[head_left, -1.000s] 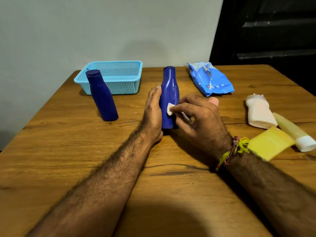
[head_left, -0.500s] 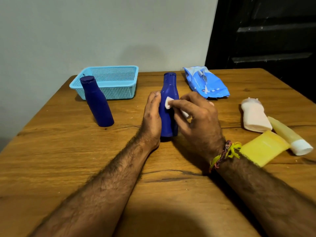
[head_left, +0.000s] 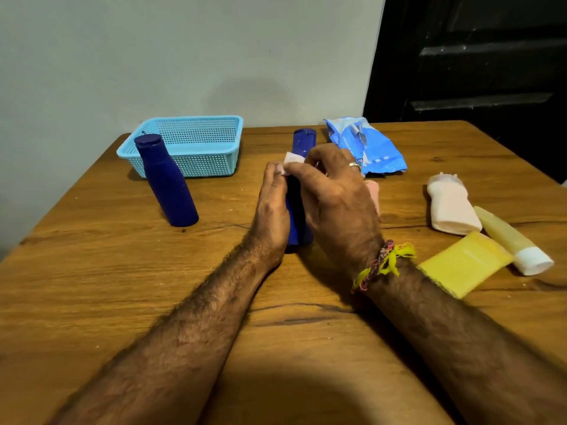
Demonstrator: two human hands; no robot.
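Note:
A dark blue bottle (head_left: 302, 142) stands upright at the table's middle, mostly hidden between my hands. My left hand (head_left: 271, 210) lies flat against its left side with fingers straight. My right hand (head_left: 334, 197) pinches a small white wipe (head_left: 291, 159) against the bottle's upper part, near the neck. A second dark blue bottle (head_left: 167, 185) stands upright to the left, apart from both hands.
A light blue perforated basket (head_left: 199, 142) sits at the back left. A blue wipes packet (head_left: 365, 145) lies behind my right hand. At the right lie a white bottle (head_left: 454, 207), a yellow tube with white cap (head_left: 515, 240) and a yellow sponge (head_left: 463, 263). Wooden table (head_left: 92, 271).
My right hand has slid the white wipe up the bottle from its lower body to near the neck. My left hand stays against the bottle's side.

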